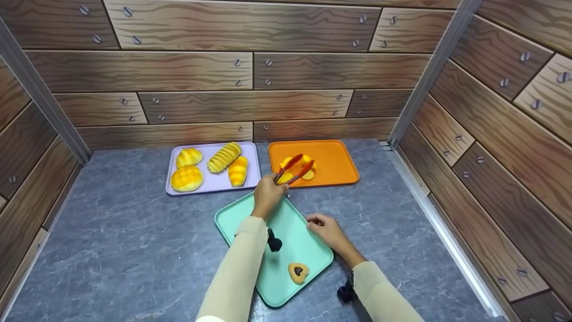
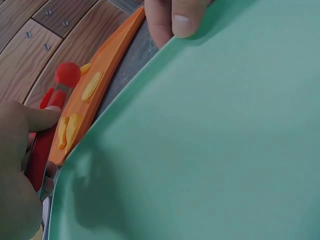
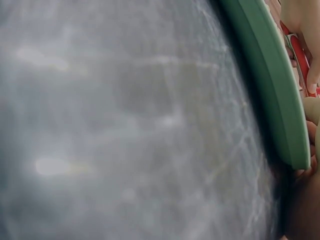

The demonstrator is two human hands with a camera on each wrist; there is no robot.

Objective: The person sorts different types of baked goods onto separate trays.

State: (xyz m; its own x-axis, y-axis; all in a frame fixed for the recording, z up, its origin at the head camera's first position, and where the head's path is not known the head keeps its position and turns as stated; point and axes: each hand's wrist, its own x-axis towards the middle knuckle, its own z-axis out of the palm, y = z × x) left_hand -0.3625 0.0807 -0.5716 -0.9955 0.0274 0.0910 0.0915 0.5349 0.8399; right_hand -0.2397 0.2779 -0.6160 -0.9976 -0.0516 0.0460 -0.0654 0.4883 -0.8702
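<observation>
My left hand (image 1: 268, 194) grips a pair of red tongs (image 1: 306, 168), reaching across the far corner of a mint-green tray (image 1: 290, 226). Spread apart, the tongs' tips overlap several small yellow food pieces (image 1: 308, 175) on an orange tray (image 1: 335, 161). In the left wrist view, the red tongs (image 2: 41, 157) lie between thumb and fingers. My right hand (image 1: 325, 230) pinches the green tray's right rim, its thumb (image 2: 186, 20) over the edge. Near that tray's close end lies a heart-shaped cookie (image 1: 298, 273) with a dark centre.
A lilac tray (image 1: 210, 183) at the back left bears toy breads, among them a ridged loaf (image 1: 224, 157) and a round bun (image 1: 187, 178). Wood-patterned walls (image 1: 196, 71) enclose the grey marbled table (image 1: 134, 232) at the back and both sides.
</observation>
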